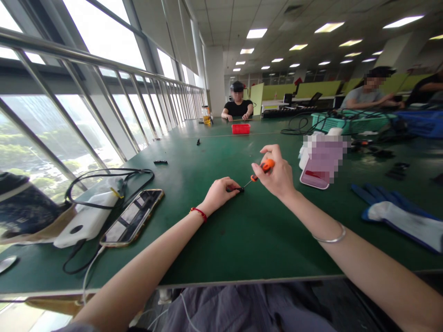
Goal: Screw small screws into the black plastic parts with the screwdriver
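My left hand rests on the green table, its fingers closed on a small black part whose kind I cannot make out. In my right hand is a screwdriver with an orange and black handle, held at a slant. Its metal shaft runs down and left, and the tip meets the small black part or lies right by it. My left fingers partly hide the part.
Left lie a phone, a black cable and a white case. Right are a pinkish phone-like object and a blue-white glove. A red tray and a teal basket stand farther back. Other people sit around the table.
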A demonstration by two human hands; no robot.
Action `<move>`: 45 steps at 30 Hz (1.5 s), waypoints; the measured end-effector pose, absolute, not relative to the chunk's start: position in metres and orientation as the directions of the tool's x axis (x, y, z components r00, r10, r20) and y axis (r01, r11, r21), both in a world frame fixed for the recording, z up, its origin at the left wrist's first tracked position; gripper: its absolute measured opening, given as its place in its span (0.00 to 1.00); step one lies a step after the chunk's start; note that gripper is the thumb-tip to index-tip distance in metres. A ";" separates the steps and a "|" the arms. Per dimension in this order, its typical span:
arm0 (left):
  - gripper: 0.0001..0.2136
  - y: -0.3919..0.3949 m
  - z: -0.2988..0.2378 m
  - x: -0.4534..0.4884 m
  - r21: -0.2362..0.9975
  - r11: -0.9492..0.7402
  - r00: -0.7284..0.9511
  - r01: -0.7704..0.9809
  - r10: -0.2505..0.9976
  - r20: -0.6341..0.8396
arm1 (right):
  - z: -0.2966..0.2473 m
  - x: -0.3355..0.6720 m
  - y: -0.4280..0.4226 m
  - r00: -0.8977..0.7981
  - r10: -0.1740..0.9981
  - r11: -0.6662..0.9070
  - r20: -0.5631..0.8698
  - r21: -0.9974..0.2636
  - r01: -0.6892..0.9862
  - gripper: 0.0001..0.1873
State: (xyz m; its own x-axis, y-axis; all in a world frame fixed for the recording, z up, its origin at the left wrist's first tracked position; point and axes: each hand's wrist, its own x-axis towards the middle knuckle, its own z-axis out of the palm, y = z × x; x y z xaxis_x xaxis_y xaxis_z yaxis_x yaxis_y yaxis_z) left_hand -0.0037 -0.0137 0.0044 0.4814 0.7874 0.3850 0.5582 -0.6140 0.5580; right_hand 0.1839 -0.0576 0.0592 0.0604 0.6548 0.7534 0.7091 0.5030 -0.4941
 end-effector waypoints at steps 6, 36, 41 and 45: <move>0.05 -0.011 0.002 -0.004 0.593 -0.605 0.469 0.531 0.793 0.389 | 0.058 0.182 -0.057 0.023 0.688 0.553 0.726 -0.544 0.631 0.10; 0.07 -0.011 -0.001 -0.002 0.610 -0.587 0.447 0.532 0.807 0.386 | 0.060 0.183 -0.058 0.025 0.670 0.501 0.742 -0.477 0.722 0.20; 0.08 -0.011 -0.001 -0.002 0.587 -0.602 0.447 0.541 0.797 0.405 | 0.062 0.181 -0.061 0.040 0.676 0.446 0.736 -0.452 0.772 0.14; 0.08 -0.011 -0.001 -0.002 0.597 -0.594 0.446 0.538 0.803 0.397 | 0.062 0.180 -0.061 -0.018 0.705 0.524 0.709 -0.504 0.687 0.12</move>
State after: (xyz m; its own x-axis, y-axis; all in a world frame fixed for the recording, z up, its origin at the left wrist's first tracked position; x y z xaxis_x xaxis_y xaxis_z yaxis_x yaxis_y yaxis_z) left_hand -0.0018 -0.0109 -0.0011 0.4457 0.8025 0.3966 0.5384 -0.5943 0.5974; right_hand 0.1801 -0.0612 0.0620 -0.0179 0.7050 0.7089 0.6870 0.5238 -0.5036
